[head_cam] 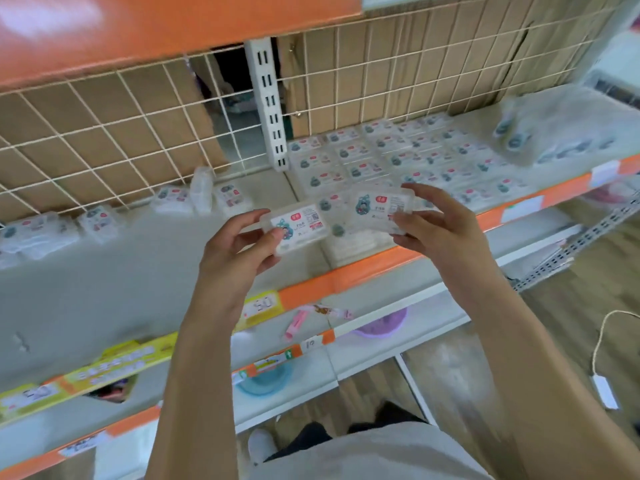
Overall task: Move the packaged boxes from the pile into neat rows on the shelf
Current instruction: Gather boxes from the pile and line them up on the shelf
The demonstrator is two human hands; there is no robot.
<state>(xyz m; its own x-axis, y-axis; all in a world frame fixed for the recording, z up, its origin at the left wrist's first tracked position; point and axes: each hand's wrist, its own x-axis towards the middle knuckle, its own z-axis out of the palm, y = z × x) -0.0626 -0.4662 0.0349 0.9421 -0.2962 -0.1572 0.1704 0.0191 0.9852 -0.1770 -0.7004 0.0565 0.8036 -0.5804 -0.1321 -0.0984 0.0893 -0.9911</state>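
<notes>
Both hands raised: L (239, 244), R (440, 226), fingers curled, pinching.

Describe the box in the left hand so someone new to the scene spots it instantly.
Start at the white slotted upright in the wire back panel, then drop to the shelf front. The left hand pinches a clear box in mid-air, beside the right hand and its box. Unlike the neat rows, it is lifted off the shelf.

Head-worn view, forward and down, close over the shelf (104, 289).
</notes>
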